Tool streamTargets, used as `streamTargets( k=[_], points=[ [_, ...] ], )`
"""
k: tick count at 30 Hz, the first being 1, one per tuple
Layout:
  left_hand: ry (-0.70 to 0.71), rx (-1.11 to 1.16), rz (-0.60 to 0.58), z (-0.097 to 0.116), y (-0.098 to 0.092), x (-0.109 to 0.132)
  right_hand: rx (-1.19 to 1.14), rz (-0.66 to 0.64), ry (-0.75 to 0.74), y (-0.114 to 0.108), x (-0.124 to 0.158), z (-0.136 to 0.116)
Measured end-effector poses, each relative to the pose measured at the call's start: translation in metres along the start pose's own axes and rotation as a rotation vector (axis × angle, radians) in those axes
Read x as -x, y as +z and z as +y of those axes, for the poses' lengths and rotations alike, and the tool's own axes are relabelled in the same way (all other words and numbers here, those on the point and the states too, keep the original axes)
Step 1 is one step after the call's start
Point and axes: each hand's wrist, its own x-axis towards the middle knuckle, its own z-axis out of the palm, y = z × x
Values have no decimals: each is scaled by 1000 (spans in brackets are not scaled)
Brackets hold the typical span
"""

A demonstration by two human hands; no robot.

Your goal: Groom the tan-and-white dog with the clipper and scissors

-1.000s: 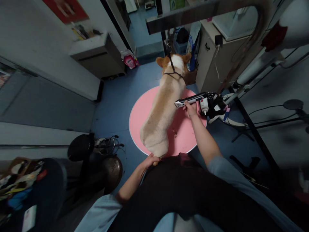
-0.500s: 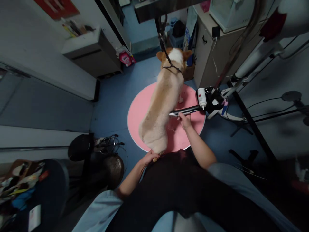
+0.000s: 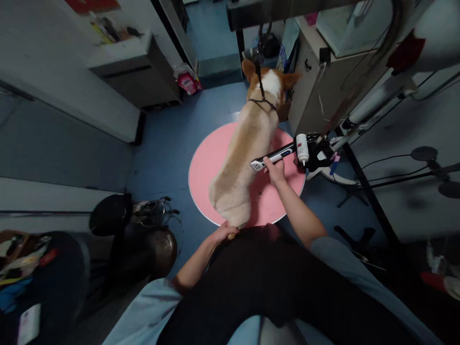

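A dog (image 3: 242, 153) with short tan and cream fur and a brown-and-white head stands on a round pink table (image 3: 204, 158), facing away from me. My right hand (image 3: 276, 171) is wrapped round a black and white hair clipper (image 3: 276, 155). The clipper's pale head lies against or just beside the dog's right flank; I cannot tell whether it touches. At the dog's rear, my left hand (image 3: 222, 233) is closed on what looks like a hind paw (image 3: 232, 236), its small tan tip showing below my fingers. A dark loop leash (image 3: 261, 86) circles the dog's neck.
A white bottle (image 3: 302, 147) sits in a black holder at the table's right edge, by the stand's pole. An overhead bar (image 3: 287, 12) carries the leash. Left stand a black stool (image 3: 109, 214) and a dark round table (image 3: 72, 268) with tools. A cabinet (image 3: 309, 91) is at right.
The dog's head has shifted right and its ears have spread. My right hand has turned the clipper so its pale face shows and its far end is higher. My left hand keeps its grip.
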Motion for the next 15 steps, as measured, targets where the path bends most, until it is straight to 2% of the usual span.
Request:
streamTargets(
  k=[4,5,9,10,11,15],
  points=[
    [4,-39,-1,0,2,-5,139,-198,-16,1,20,-5],
    [2,-42,1,0,2,-6,154,-197,-28,1,21,-8],
    [13,-16,-9,4,8,-2,158,-3,-117,6,-2,-26],
    [17,-10,-13,6,9,-1,172,4,-123,9,-6,-30],
    [19,-5,-17,8,10,0,195,-20,-118,12,-7,-32],
    [5,-43,-24,9,12,0,303,-267,-53,18,13,-32]
  ],
)
